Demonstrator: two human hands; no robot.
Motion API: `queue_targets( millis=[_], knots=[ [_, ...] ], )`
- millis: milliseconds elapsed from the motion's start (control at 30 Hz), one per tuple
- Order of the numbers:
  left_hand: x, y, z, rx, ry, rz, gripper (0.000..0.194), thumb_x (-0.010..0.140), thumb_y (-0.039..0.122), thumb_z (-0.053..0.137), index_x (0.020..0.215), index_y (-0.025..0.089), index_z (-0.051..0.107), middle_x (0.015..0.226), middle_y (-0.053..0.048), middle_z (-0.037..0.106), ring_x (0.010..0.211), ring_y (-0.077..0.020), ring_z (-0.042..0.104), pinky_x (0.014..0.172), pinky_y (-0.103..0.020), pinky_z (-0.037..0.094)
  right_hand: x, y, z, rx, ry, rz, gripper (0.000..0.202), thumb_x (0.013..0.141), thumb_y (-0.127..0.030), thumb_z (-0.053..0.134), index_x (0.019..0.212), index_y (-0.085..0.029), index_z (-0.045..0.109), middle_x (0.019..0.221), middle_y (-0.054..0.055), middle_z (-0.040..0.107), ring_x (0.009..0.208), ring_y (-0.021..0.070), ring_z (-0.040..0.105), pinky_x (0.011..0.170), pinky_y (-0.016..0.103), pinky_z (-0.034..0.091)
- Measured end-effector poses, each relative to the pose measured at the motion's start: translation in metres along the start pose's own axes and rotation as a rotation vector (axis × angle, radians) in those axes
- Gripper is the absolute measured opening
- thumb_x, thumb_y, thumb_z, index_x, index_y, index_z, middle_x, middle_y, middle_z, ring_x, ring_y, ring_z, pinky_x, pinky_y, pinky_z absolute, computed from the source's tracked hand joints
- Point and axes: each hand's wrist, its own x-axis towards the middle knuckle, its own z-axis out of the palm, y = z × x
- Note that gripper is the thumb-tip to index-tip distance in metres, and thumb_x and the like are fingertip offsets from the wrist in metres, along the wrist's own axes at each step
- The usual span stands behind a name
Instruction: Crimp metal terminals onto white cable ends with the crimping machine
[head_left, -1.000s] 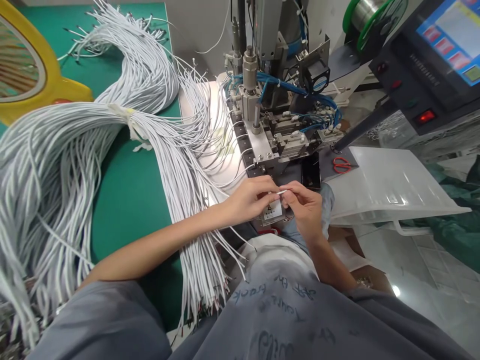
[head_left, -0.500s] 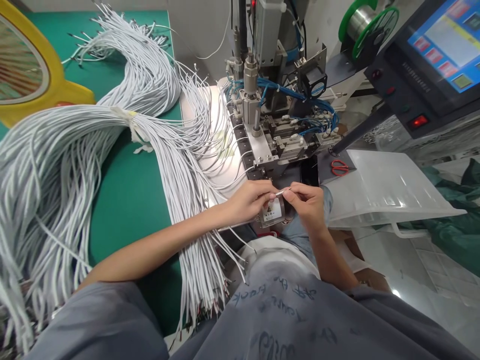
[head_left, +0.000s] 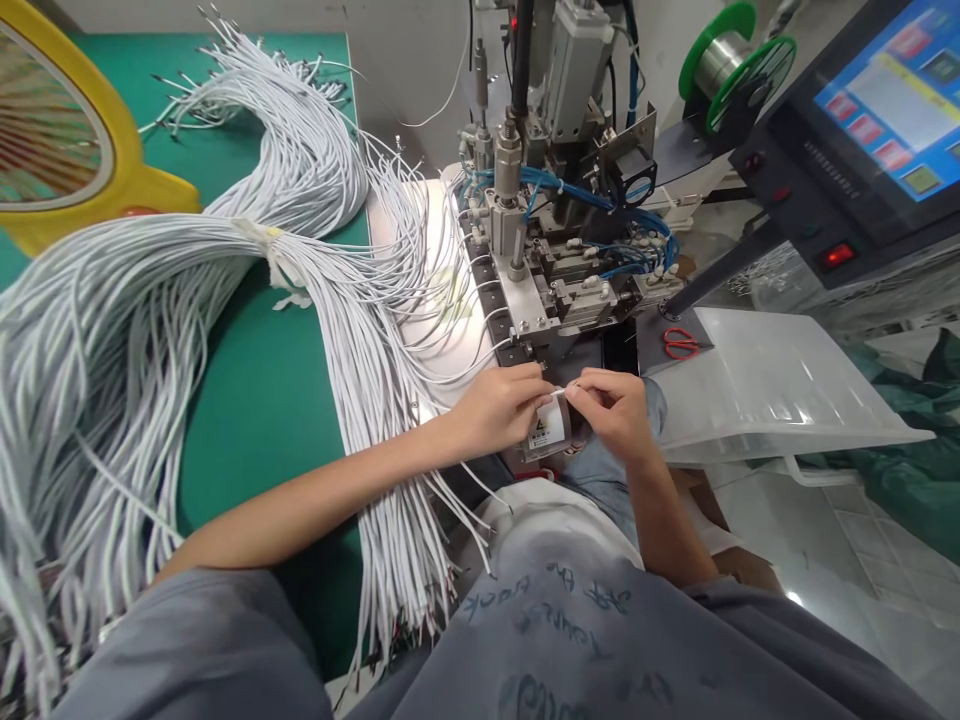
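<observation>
1. Your left hand (head_left: pixel 506 405) pinches a white cable (head_left: pixel 558 393) between thumb and fingers, gripping it near your right fingertips.
2. Your right hand (head_left: pixel 611 408) is closed too, thumb and forefinger pressed together on that same cable; a short stretch of it shows between your two sets of fingertips. You cannot tell here whether its very end is covered.
3. Just below your fingers is a white label (head_left: pixel 549 428) with a triangle mark.
4. Beyond your fingertips stands a machine (head_left: pixel 510 220) with blue tubes, several cables lying across its left edge.
5. Left of your fingers, a tied cable bundle (head_left: pixel 352 350) spreads over a green mat (head_left: pixel 255 380), your left forearm (head_left: pixel 315 510) crossing above it.
6. Right of your fingers lie red-handled scissors (head_left: pixel 681 343); farther right sits a translucent tray (head_left: pixel 772 380).
</observation>
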Motion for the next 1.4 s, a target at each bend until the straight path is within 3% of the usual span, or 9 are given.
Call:
queue_targets(
  millis=[133, 200, 267, 400, 533, 700, 900, 1233, 1400],
  knots=[
    [0.000, 0.002, 0.005, -0.210, 0.064, -0.110, 0.019, 0.085, 0.018, 0.052, 0.072, 0.013, 0.064, 0.060, 0.000, 0.056, 0.055, -0.0078, 0.050, 0.052, -0.018, 0.039, -0.005, -0.003, 0.019, 0.102, 0.210, 0.040, 0.028, 0.081, -0.030, 0.055, 0.056, -0.017, 0.061, 0.051, -0.003, 0.037, 0.049, 0.0090, 0.033, 0.047, 0.025, 0.028],
    [0.000, 0.003, 0.005, -0.261, 0.035, -0.144, 0.020, 0.086, 0.022, 0.053, 0.072, 0.013, 0.064, 0.060, 0.000, 0.056, 0.055, -0.0076, 0.051, 0.053, -0.018, 0.041, -0.008, -0.002, 0.026, 0.114, 0.267, 0.066, 0.027, 0.081, -0.031, 0.056, 0.060, -0.017, 0.064, 0.051, -0.003, 0.040, 0.049, 0.0096, 0.035, 0.048, 0.026, 0.030],
    [0.001, 0.002, 0.003, -0.174, -0.060, -0.145, 0.022, 0.089, 0.023, 0.048, 0.080, 0.013, 0.066, 0.065, -0.001, 0.058, 0.059, -0.0088, 0.054, 0.056, -0.019, 0.043, -0.007, 0.006, 0.026, 0.107, 0.244, 0.087, 0.025, 0.081, -0.030, 0.055, 0.063, -0.018, 0.066, 0.055, -0.002, 0.048, 0.052, 0.0108, 0.042, 0.051, 0.026, 0.035],
    [0.004, -0.008, -0.003, 0.278, -0.320, -0.184, 0.028, 0.090, 0.016, 0.037, 0.096, 0.011, 0.064, 0.086, -0.008, 0.058, 0.062, -0.0120, 0.056, 0.057, -0.023, 0.044, 0.006, 0.039, 0.017, 0.129, 0.119, 0.188, 0.019, 0.079, -0.028, 0.053, 0.078, -0.018, 0.069, 0.078, 0.004, 0.066, 0.071, 0.0154, 0.059, 0.066, 0.028, 0.046],
    [0.006, -0.020, -0.002, 0.465, -0.484, -0.261, 0.029, 0.087, 0.010, 0.036, 0.097, 0.010, 0.062, 0.089, -0.009, 0.055, 0.057, -0.0107, 0.053, 0.056, -0.024, 0.045, 0.022, 0.065, 0.017, 0.188, 0.027, 0.294, 0.021, 0.075, -0.033, 0.057, 0.083, -0.016, 0.067, 0.081, 0.005, 0.068, 0.072, 0.0161, 0.060, 0.069, 0.030, 0.048],
    [0.003, -0.025, 0.002, 0.428, -0.495, -0.272, 0.029, 0.090, 0.012, 0.034, 0.098, 0.009, 0.061, 0.089, -0.009, 0.054, 0.064, -0.0127, 0.056, 0.062, -0.025, 0.048, 0.030, 0.070, 0.029, 0.271, -0.026, 0.317, 0.018, 0.071, -0.034, 0.059, 0.070, -0.016, 0.062, 0.066, 0.002, 0.062, 0.061, 0.0139, 0.055, 0.063, 0.029, 0.046],
    [0.001, -0.025, 0.000, 0.491, -0.487, -0.222, 0.047, 0.085, 0.005, 0.036, 0.130, 0.014, 0.046, 0.091, -0.007, 0.054, 0.063, -0.0131, 0.058, 0.058, -0.025, 0.047, 0.032, 0.069, 0.034, 0.243, -0.004, 0.322, 0.019, 0.070, -0.036, 0.057, 0.067, -0.017, 0.059, 0.062, 0.000, 0.058, 0.060, 0.0132, 0.053, 0.063, 0.028, 0.045],
    [0.010, -0.016, -0.006, 0.593, -0.583, -0.107, 0.038, 0.087, 0.006, 0.037, 0.123, 0.006, 0.049, 0.101, -0.015, 0.054, 0.078, -0.0193, 0.064, 0.069, -0.032, 0.052, 0.036, 0.070, 0.030, 0.333, -0.096, 0.477, 0.023, 0.065, -0.039, 0.062, 0.065, -0.017, 0.057, 0.054, -0.003, 0.052, 0.051, 0.0100, 0.047, 0.049, 0.023, 0.039],
    [0.010, -0.016, -0.006, 0.647, -0.595, -0.075, 0.036, 0.088, 0.006, 0.034, 0.121, 0.005, 0.050, 0.101, -0.015, 0.055, 0.080, -0.0195, 0.063, 0.068, -0.031, 0.052, 0.038, 0.068, 0.033, 0.362, -0.024, 0.485, 0.022, 0.064, -0.039, 0.062, 0.066, -0.017, 0.057, 0.057, -0.002, 0.055, 0.053, 0.0103, 0.050, 0.049, 0.024, 0.041]
  ],
)
